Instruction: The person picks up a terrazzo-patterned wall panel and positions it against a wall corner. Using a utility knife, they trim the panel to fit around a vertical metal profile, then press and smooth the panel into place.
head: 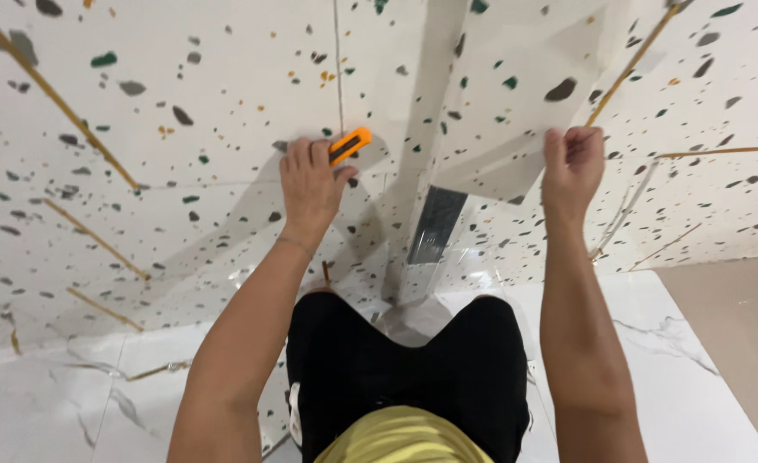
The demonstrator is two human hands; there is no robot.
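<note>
One broad white terrazzo-patterned wall (181, 171), flecked grey, green and orange with thin gold lines, rises above one glossy white marble floor (679, 369). One loose speckled wall sheet (516, 103), thin and flexible, is pinched at its lower edge by the right hand (573, 165). The left hand (310, 178) is closed around one orange plastic utility knife (349, 144) against the wall.

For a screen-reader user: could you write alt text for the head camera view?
Seen from above, a person's left hand grips an orange utility knife against a speckled terrazzo-pattern wall, while the right hand pulls a loose sheet of the same pattern away from it. White marble floor tiles lie below.
</note>
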